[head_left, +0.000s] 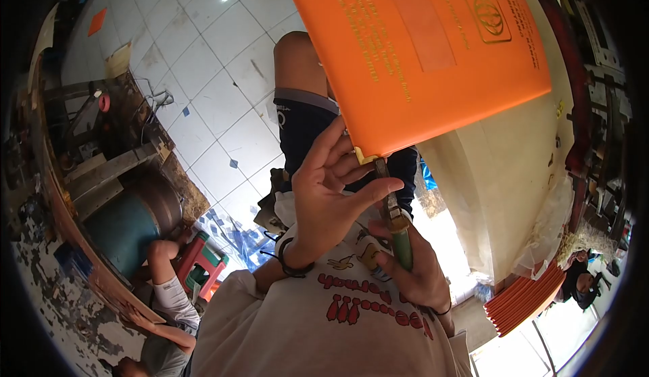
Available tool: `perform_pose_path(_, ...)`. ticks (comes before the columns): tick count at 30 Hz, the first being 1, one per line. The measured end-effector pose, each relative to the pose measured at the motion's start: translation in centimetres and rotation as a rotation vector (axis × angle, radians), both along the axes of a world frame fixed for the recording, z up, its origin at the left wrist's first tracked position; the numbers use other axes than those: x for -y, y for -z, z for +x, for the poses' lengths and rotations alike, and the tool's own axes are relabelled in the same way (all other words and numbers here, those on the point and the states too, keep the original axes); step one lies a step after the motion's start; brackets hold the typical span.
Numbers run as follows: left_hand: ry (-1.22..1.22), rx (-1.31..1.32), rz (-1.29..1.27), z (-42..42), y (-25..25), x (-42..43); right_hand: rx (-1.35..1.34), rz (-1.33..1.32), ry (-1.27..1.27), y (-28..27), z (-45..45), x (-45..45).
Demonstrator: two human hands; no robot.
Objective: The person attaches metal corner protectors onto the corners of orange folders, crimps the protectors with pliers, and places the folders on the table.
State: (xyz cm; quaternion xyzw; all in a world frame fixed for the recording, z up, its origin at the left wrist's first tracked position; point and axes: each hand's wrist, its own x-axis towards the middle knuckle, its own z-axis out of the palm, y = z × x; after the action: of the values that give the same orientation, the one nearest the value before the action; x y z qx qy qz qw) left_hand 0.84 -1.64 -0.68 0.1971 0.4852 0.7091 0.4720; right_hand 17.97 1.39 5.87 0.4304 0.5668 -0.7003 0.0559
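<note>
An orange folder cover [433,100] with gold lettering and an emblem lies at the upper right, its near corner jutting towards me. A gold metal corner piece [366,155] sits on that corner. My left hand [332,181] has its fingers bent against and partly under the corner, the thumb stretched out over the tool. Wrapped in my right hand [418,263] is a pair of pliers [393,216] with a green grip and worn metal jaws. The jaw tips meet the folder's edge beside the corner piece; whether they pinch it I cannot tell.
Beneath the folder, a pale covered work surface [500,174] runs down the right. A stack of orange covers [527,299] is at lower right. Another person [165,302] sits at lower left, near a red-and-green stool [203,262] and a blue-green cylinder [132,218]. Scraps dot the tiled floor [209,100].
</note>
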Motion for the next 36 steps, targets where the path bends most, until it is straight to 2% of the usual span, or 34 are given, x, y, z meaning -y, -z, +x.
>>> perform_pose_path(1,0.001,0.007,-0.003,0.0,0.0,0.0,0.011,-0.029,0.022,-0.1,-0.1,-0.1)
perform_pose_path(7,-0.005,0.024,-0.017,0.0,-0.1,-0.1,-0.082,0.258,-0.106,1.1,0.4,0.0)
perform_pose_path(10,-0.017,0.0,-0.025,0.0,0.0,-0.1,0.034,0.049,0.03,0.2,-0.4,-0.1)
perform_pose_path(13,-0.03,0.009,-0.054,-0.1,-0.3,-0.2,-0.01,0.138,-0.001,0.4,-0.3,-0.2)
perform_pose_path(16,-0.045,0.038,-0.08,-0.1,-0.6,-0.4,-0.099,0.15,0.281,1.5,0.1,1.6)
perform_pose_path(22,-0.054,0.058,-0.099,-0.1,-0.6,-0.5,0.082,0.239,0.0,1.4,-0.3,0.4)
perform_pose_path(25,-0.057,0.068,-0.104,-0.2,-0.7,-0.6,0.106,0.299,-0.015,1.4,-0.8,0.1)
perform_pose_path(31,-0.049,0.048,-0.116,-0.3,-0.7,-0.7,0.11,0.21,-0.003,1.5,-0.7,-0.3)
perform_pose_path(33,-0.051,0.054,-0.108,-0.3,-0.7,-0.6,0.035,0.295,0.081,2.0,-0.4,0.6)
perform_pose_path(36,0.0,0.045,-0.103,-0.6,-0.7,-0.3,0.041,0.253,0.156,2.1,0.6,1.9)
